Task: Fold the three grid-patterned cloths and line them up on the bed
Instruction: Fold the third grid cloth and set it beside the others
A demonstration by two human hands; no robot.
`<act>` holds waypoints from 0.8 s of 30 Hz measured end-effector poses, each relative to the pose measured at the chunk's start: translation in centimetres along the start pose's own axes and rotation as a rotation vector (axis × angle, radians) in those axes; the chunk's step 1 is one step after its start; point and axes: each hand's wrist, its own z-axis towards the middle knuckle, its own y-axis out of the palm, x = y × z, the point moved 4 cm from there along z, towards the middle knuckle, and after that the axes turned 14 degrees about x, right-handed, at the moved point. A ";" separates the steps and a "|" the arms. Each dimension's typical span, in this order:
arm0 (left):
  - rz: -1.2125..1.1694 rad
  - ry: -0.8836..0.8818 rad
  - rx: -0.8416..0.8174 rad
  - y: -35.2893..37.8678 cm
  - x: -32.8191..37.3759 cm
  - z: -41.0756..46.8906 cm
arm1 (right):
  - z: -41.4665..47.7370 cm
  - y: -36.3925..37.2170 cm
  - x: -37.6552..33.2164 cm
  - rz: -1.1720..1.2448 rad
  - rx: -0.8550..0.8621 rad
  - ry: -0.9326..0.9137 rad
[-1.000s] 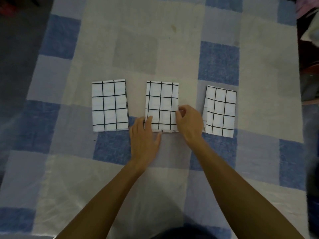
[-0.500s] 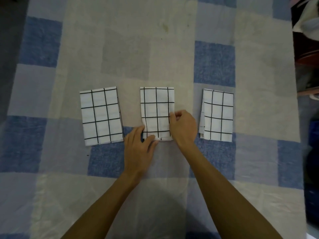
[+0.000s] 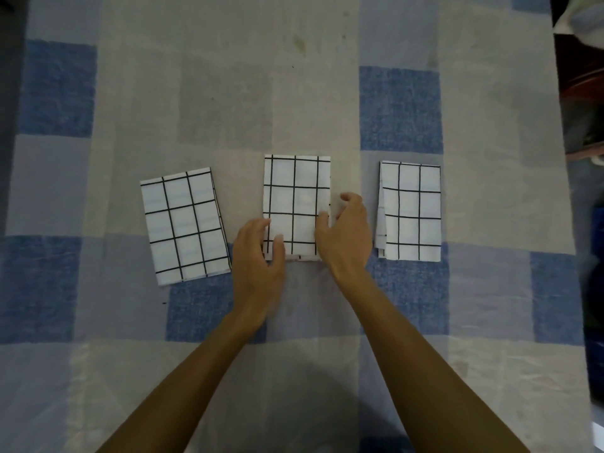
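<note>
Three folded white cloths with black grid lines lie in a row on the bed (image 3: 228, 109). The left cloth (image 3: 184, 225) is tilted slightly. The middle cloth (image 3: 295, 204) lies straight, and the right cloth (image 3: 410, 210) shows its layered edges on its left side. My left hand (image 3: 258, 259) rests on the middle cloth's near left corner with relaxed fingers. At that cloth's right edge is my right hand (image 3: 346, 233), fingers loosely curved, its thumb touching the edge; it holds nothing.
The bed carries a checked sheet in blue, grey and cream squares. Dark floor runs along the left edge (image 3: 9, 125). Dark furniture and clutter (image 3: 581, 93) stand past the bed's right edge.
My right hand has let go of the middle cloth's right edge and opened. My left hand stays at the near left corner. The camera view has shifted, so the cloths appear lower.
</note>
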 end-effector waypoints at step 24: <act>0.001 -0.052 0.002 1.1 0.4 0.5 | 8.0 3.6 -4.9 -0.238 -0.049 -0.644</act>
